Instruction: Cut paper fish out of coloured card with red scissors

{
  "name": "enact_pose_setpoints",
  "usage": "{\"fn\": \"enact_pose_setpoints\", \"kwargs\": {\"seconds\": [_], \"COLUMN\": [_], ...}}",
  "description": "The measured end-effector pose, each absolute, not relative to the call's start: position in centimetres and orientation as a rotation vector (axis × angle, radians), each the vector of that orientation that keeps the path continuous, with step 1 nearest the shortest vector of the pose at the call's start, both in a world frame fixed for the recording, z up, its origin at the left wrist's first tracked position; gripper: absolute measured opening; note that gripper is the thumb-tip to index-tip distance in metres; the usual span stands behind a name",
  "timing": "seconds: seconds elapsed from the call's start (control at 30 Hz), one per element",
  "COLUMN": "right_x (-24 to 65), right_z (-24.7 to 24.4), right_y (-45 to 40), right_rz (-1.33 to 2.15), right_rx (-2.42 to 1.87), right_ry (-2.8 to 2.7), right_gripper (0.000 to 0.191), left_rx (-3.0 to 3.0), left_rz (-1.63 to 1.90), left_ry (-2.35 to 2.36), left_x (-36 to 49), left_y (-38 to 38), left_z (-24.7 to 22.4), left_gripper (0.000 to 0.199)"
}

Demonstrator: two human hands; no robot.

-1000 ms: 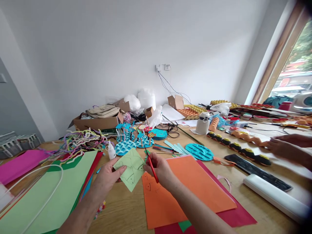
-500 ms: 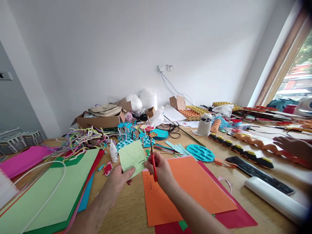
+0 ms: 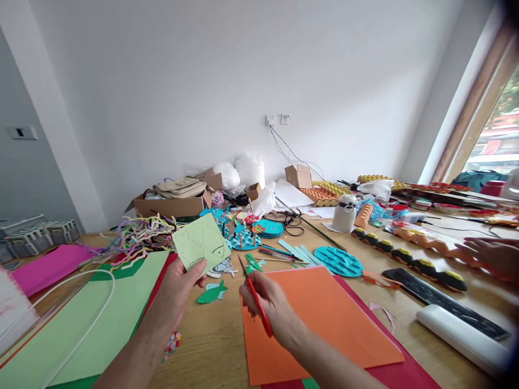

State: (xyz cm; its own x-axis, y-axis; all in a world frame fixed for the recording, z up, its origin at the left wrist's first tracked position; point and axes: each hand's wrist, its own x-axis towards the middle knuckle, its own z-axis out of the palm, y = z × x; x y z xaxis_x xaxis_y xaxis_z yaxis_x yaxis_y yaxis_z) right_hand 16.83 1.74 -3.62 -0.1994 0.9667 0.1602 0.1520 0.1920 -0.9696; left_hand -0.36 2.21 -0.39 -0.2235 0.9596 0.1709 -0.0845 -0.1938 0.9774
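My left hand point(image 3: 180, 292) is closed on a piece of light green paper point(image 3: 198, 240), thumb on its front. Drawn lines on the paper show a fish outline with an eye. To the right, my right hand point(image 3: 270, 305) grips red-handled scissors point(image 3: 259, 307), whose blades point up and away, apart from the paper. A green paper fish point(image 3: 211, 292) lies on the table between my hands, with grey paper cut-outs point(image 3: 225, 267) just beyond it. Beneath my right hand is a sheet of orange paper point(image 3: 320, 324).
Light green sheets point(image 3: 89, 319) are stacked at left, crossed by a white cable. Behind stand a tangle of pipe cleaners point(image 3: 141, 237), a cardboard box point(image 3: 170, 206) and a blue paper-covered disc point(image 3: 338, 261). At right lie a white case point(image 3: 458, 335) and another person's hand point(image 3: 486, 254).
The light green paper has moved left and tilted in my left hand. My right hand has drawn the scissors down and away from it, uncovering the paper fish on the table.
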Motion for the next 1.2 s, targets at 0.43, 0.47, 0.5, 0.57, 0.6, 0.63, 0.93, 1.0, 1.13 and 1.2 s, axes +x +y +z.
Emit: {"fn": "enact_pose_setpoints", "kwargs": {"seconds": [0.43, 0.47, 0.5, 0.57, 0.6, 0.63, 0.93, 1.0, 1.13, 1.2], "right_x": [16.6, 16.7, 16.7, 16.7, 16.7, 16.7, 16.8, 16.8, 16.9, 16.9], "right_z": [-4.7, -4.8, -4.9, -5.0, -5.1, -5.2, -5.6, -5.5, -5.3, -5.3], "right_y": [0.3, 0.3, 0.2, 0.2, 0.1, 0.1, -0.1, -0.1, -0.1, -0.1], "right_rz": [1.317, 1.312, 1.299, 1.266, 1.251, 1.240, 1.144, 1.125, 1.119, 1.103], "right_rx": [-1.078, -1.081, -1.088, -1.106, -1.112, -1.114, -1.164, -1.178, -1.178, -1.183], "right_ry": [-1.522, -1.520, -1.518, -1.520, -1.523, -1.529, -1.666, -1.682, -1.703, -1.715], "right_gripper": [0.029, 0.028, 0.029, 0.029, 0.029, 0.030, 0.023, 0.022, 0.020, 0.020], "left_rx": [1.077, 1.081, 1.084, 1.084, 1.083, 1.083, 1.113, 1.122, 1.132, 1.121], "left_rz": [1.407, 1.395, 1.388, 1.385, 1.386, 1.389, 1.399, 1.394, 1.375, 1.369], "left_ry": [1.081, 1.086, 1.092, 1.105, 1.104, 1.098, 1.110, 1.106, 1.095, 1.093], "left_x": [1.9, 2.0, 2.1, 2.3, 2.4, 2.5, 2.6, 2.6, 2.6, 2.7], "left_y": [1.3, 1.2, 1.1, 0.9, 0.8, 0.7, 0.7, 0.7, 0.6, 0.5], "left_z": [-0.8, -0.9, -0.9, -0.8, -0.8, -0.8, -1.1, -1.2, -1.2, -1.1], "left_gripper": [0.041, 0.042, 0.042, 0.043, 0.044, 0.045, 0.044, 0.049, 0.052, 0.051]}}
